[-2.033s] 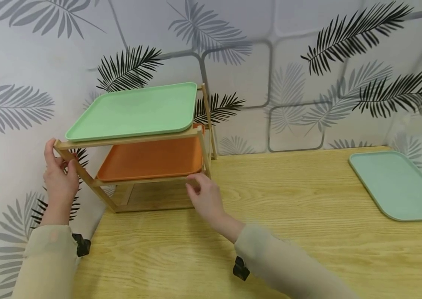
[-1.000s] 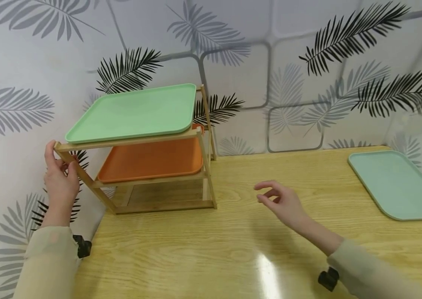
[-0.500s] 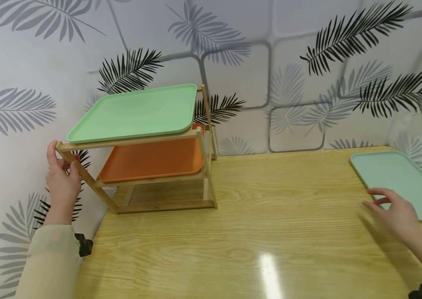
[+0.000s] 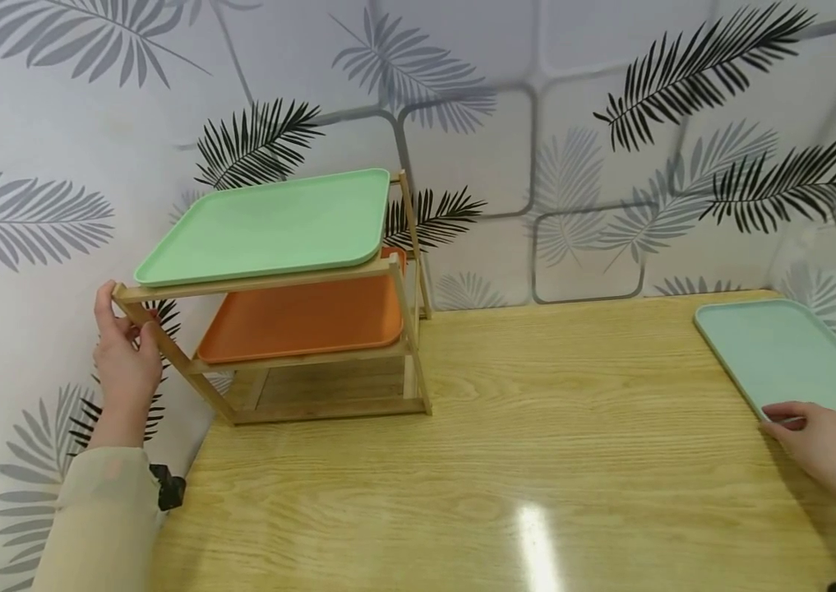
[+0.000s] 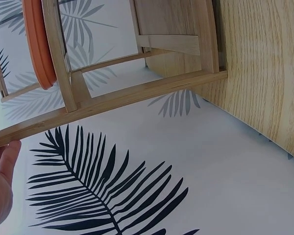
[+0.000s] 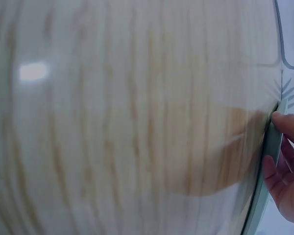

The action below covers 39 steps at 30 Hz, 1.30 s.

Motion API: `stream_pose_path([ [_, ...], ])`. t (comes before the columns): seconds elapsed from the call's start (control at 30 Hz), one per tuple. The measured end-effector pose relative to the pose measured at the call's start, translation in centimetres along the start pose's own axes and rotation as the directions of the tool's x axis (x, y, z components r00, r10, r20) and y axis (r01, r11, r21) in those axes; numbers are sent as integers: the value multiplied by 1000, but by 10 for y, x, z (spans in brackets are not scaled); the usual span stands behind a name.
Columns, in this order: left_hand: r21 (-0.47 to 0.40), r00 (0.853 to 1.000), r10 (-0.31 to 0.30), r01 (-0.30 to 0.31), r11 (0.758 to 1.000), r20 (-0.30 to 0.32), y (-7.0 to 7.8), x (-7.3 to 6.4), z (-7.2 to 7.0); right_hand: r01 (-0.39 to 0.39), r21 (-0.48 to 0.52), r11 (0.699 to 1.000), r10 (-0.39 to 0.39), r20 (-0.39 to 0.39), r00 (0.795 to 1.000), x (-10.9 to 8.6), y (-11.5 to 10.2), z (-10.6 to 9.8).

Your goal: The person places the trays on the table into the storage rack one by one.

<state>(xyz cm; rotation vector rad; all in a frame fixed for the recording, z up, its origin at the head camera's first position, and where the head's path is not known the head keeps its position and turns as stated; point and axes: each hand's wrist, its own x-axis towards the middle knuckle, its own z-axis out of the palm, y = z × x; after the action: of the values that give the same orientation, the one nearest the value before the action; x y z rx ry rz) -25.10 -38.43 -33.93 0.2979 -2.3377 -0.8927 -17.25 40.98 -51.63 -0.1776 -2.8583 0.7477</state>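
Observation:
On the left stands a wooden rack (image 4: 329, 407) with a light green tray (image 4: 270, 226) on its top tier. An orange tray (image 4: 307, 321) lies on the tier below. My left hand (image 4: 125, 353) grips the rack's upper left front corner, and its fingers also show at the wooden post in the left wrist view. Far to the right, my right hand (image 4: 824, 444) pinches the near left corner of a pale blue-green tray (image 4: 795, 353). In the right wrist view the thumb and fingers meet that tray's rim (image 6: 272, 142).
A wood-grain table (image 4: 536, 427) spans the width between rack and right-hand tray. Behind it rises a leaf-patterned wall (image 4: 462, 148), which also runs along the left side, close by the rack and left hand.
My right hand has left the rack's right front post, swept right across the table and reached the blue-green tray's corner. My left hand has stayed on the rack.

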Motion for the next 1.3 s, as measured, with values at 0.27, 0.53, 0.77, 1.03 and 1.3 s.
stream_pose_path([
  [0.27, -2, 1000, 19, -19, 1000, -3, 3, -1, -1, 93, 15, 996, -93, 41, 995, 0, -2, 2],
  [0.53, -10, 999, 49, -49, 999, -9, 3, 0, -1, 235, 4, 972, -235, 32, 972, -4, -20, 10],
  [0.77, -12, 999, 42, -42, 999, -17, 1, -1, 0, 385, -31, 922, -386, -96, 917, -1, -41, 16],
  [1.03, -11, 998, 57, -57, 998, -26, -1, 0, 0, 539, 127, 833, -520, -157, 840, 4, -65, 21],
  [1.3, -24, 999, 45, -45, 999, -4, -2, 1, 0, 539, 145, 830, -539, -37, 841, 2, -71, 25],
])
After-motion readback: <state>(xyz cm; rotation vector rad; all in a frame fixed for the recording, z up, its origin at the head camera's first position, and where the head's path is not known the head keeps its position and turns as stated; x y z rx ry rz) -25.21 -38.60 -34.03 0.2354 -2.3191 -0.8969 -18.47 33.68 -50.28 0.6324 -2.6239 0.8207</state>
